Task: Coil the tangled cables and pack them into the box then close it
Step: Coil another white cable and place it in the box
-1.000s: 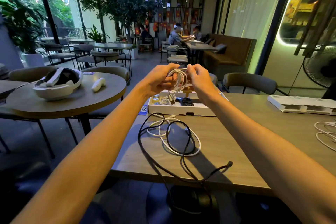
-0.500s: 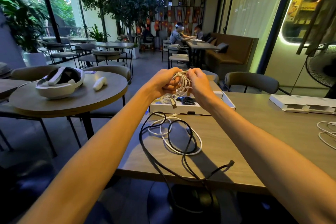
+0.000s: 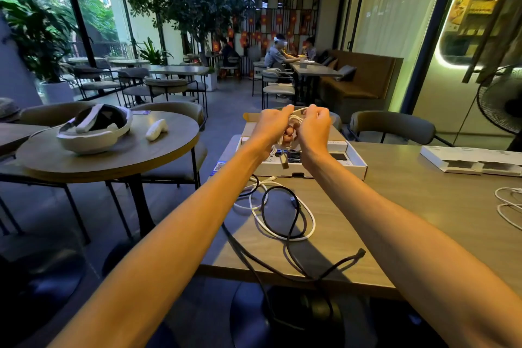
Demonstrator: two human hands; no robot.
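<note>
My left hand (image 3: 270, 127) and my right hand (image 3: 315, 129) are raised together above the open white box (image 3: 356, 164), both gripping a small coil of white cable (image 3: 295, 119) between them. A plug end (image 3: 284, 162) of that cable hangs below my hands. Inside the box lies a dark cable bundle (image 3: 293, 156), mostly hidden behind my wrists. In front of the box, a loose white cable (image 3: 306, 230) and a long black cable (image 3: 291, 240) lie tangled on the table (image 3: 409, 206); the black one trails over the near edge.
A flat white cardboard insert (image 3: 469, 161) and another white cable (image 3: 507, 206) sit at the table's right side. The round table (image 3: 118, 155) on the left holds a white headset (image 3: 96, 129) and controller (image 3: 156, 129). Chairs stand behind both tables; a fan (image 3: 505, 99) is far right.
My two hands have closed in tighter around the white coil, which is now more bunched and less visible. The view has shifted slightly; the cables on the table have not moved.
</note>
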